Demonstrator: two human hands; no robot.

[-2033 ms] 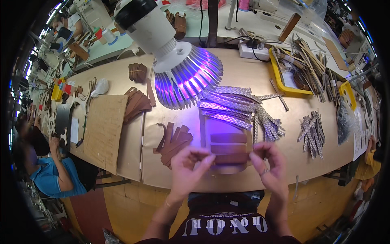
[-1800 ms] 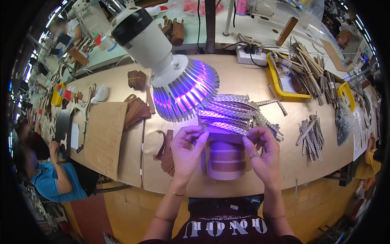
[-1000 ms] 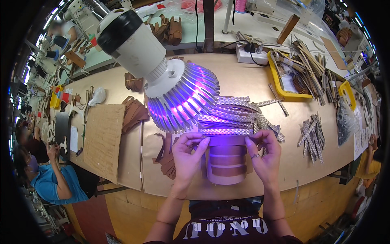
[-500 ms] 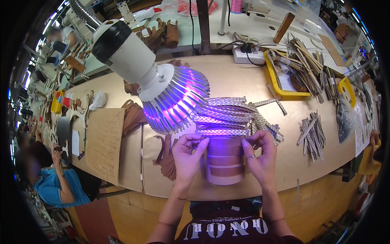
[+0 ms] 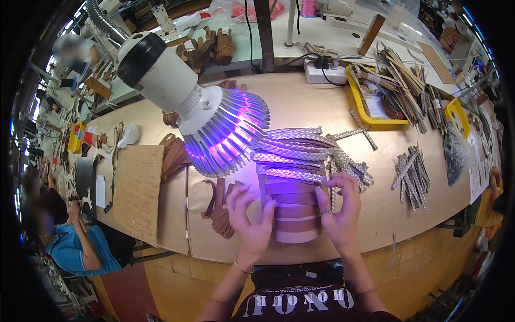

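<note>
Several braided straps (image 5: 294, 146), silvery beige, lie side by side across the top of a stepped stack of brown leather strips (image 5: 296, 213). My right hand (image 5: 343, 206) pinches the right end of the nearest braided strap (image 5: 292, 174), which slants slightly down toward it. Beside the stack's left edge, my left hand (image 5: 251, 217) holds nothing, its thumb and curled fingers apart. A large finned lamp (image 5: 228, 131) hangs over the left ends of the straps and throws purple light on them.
More braided straps (image 5: 412, 178) are heaped at right. A yellow tray (image 5: 357, 99) of thin strips stands behind. Brown leather pieces (image 5: 221, 214) and a flat board (image 5: 138, 193) lie left. A co-worker in a blue shirt (image 5: 80, 249) sits at far left.
My left hand has let go of the nearest braided strap's left end and moved down. That strap was level and now tilts. My right hand stays by its right end.
</note>
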